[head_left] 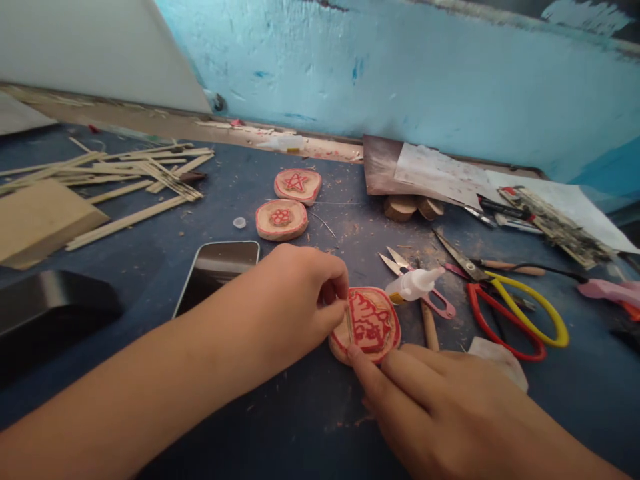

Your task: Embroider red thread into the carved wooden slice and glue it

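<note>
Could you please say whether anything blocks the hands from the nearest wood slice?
Nothing visible does: the right hand touches the wood slice, the left hand is at its left edge, and the white glue bottle is by its far right edge.

Glue bottle (411,285), scissors (471,269) block right of carved disc (370,321); surface (353,230) passable between rear discs (281,223) and wood slices (400,208).

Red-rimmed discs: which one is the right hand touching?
The nearest disc, with the right hand at its edge; the flower disc and star disc lie farther back, untouched.
</note>
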